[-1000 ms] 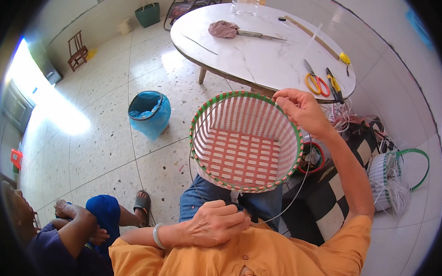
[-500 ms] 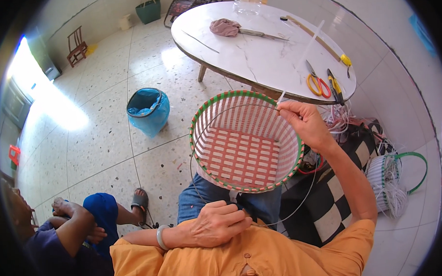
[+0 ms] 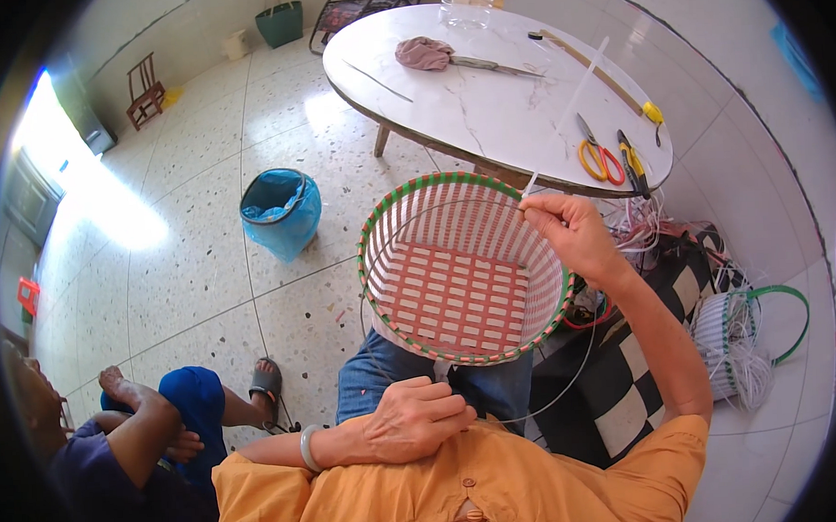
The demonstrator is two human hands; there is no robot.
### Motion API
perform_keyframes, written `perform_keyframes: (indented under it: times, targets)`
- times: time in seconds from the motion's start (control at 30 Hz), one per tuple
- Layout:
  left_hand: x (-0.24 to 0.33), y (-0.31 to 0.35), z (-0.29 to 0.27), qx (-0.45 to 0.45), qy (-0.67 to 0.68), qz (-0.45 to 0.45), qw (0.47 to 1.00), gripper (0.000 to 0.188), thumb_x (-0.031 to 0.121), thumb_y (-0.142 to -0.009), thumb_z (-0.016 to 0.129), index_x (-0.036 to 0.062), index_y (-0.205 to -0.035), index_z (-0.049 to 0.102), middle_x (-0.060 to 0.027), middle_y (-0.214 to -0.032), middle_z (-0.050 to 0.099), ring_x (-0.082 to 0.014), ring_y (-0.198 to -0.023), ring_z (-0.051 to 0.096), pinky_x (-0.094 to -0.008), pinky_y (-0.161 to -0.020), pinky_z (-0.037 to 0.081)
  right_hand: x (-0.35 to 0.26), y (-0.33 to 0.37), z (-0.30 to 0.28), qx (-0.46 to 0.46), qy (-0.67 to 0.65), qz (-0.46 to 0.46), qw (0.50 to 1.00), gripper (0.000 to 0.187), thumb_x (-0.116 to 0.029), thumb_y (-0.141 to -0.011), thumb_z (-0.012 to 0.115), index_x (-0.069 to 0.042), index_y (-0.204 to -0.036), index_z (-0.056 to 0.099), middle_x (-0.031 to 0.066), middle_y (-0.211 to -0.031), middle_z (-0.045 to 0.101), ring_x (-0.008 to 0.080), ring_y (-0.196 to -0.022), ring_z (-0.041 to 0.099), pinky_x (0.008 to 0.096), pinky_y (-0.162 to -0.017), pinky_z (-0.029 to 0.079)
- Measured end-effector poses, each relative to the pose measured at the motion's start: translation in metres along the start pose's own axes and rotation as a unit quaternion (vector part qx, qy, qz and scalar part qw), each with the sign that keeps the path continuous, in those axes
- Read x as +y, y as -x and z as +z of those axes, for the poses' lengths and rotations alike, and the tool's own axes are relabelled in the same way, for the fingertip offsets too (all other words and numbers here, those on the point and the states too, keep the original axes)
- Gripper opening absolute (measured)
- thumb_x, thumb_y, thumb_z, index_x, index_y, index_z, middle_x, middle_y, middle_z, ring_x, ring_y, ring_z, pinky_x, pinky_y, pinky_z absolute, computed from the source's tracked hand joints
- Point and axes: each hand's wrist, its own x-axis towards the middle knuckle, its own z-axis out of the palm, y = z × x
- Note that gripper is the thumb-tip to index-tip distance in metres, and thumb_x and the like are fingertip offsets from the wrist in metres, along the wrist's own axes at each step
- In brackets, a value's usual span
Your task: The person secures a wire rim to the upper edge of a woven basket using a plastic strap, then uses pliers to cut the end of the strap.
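Observation:
A round woven basket [image 3: 367,286] with pink-and-white sides and a green-and-orange bound rim stands tilted at my knees, its inside facing me. My right hand [image 3: 578,240] is at the far right of the rim, thumb and forefinger pinched on a thin grey wire [image 3: 407,221]. The wire curves across the basket's opening and loops down toward my lap. A white plastic strip [image 3: 529,184] sticks up beside those fingertips. My left hand [image 3: 419,419] rests at my waist with curled fingers below the near rim; whatever it may hold is hidden.
Ahead stands an oval white table [image 3: 486,111] bearing scissors [image 3: 601,153], pliers [image 3: 633,161], a knife [image 3: 499,67] and a cloth [image 3: 425,54]. A blue-lined bin [image 3: 283,224] is on the floor. A person [image 3: 138,427] sits at left. A small basket [image 3: 729,342] of strips stands right.
My right hand has shifted very slightly left along the rim. The basket and my left hand look almost unmoved.

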Motion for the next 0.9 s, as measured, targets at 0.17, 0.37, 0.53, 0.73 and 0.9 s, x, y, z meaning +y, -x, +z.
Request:
perform_keyframes:
  times: [0.17,0.37,0.53,0.73,0.9]
  targets:
    - [-0.006,-0.007,-0.012,-0.002,-0.002,0.017,1.000,0.028,0.018,-0.068,0.063,0.0062,-0.094,0.063,0.0007,-0.075,0.046,-0.0151,-0.068,0.050,-0.0299,-0.059,0.039,-0.005,-0.021,-0.006,-0.013,-0.017,0.006,1.000,0.018,-0.009,-0.096,0.059,0.002,-0.105,0.068,0.0001,-0.084,0.065,0.0032,-0.075,0.053,0.0203,-0.069,0.044]
    - [-0.019,-0.011,-0.014,0.036,0.010,0.020,0.999,0.034,0.009,-0.058,0.068,0.0068,-0.092,0.068,0.0019,-0.074,0.051,-0.0166,-0.063,0.049,-0.0311,-0.057,0.037,-0.017,-0.040,-0.014,-0.084,0.007,0.128,0.988,0.019,-0.010,-0.097,0.056,0.002,-0.106,0.068,-0.0015,-0.081,0.064,0.0044,-0.069,0.052,0.0205,-0.065,0.044]
    - [-0.028,-0.020,-0.023,0.051,0.028,-0.006,0.998,0.028,0.005,-0.061,0.069,0.0077,-0.089,0.068,0.0004,-0.074,0.053,-0.0184,-0.064,0.050,-0.0319,-0.059,0.038,0.012,-0.055,-0.010,-0.048,0.132,-0.038,0.989,0.022,-0.007,-0.093,0.058,0.005,-0.110,0.064,0.0057,-0.075,0.062,0.0131,-0.067,0.057,0.0278,-0.064,0.047]
    - [-0.045,-0.020,-0.027,0.067,0.030,-0.026,0.997,0.016,0.003,-0.069,0.070,0.0085,-0.084,0.069,-0.0005,-0.076,0.057,-0.0193,-0.066,0.052,-0.0323,-0.060,0.039,0.002,-0.048,0.008,-0.026,0.333,-0.137,0.933,0.036,-0.003,-0.088,0.061,0.009,-0.122,0.055,0.0202,-0.105,0.063,0.0293,-0.091,0.063,0.0335,-0.083,0.051]
    - [-0.049,-0.023,-0.033,0.074,0.053,-0.040,0.995,0.018,0.003,-0.063,0.068,0.0097,-0.080,0.066,-0.0001,-0.080,0.055,-0.0207,-0.074,0.054,-0.0341,-0.064,0.040,0.006,-0.038,0.009,-0.028,0.416,-0.211,0.884,0.041,-0.003,-0.087,0.061,0.006,-0.125,0.053,0.0262,-0.122,0.058,0.0410,-0.118,0.053,0.0409,-0.102,0.044]
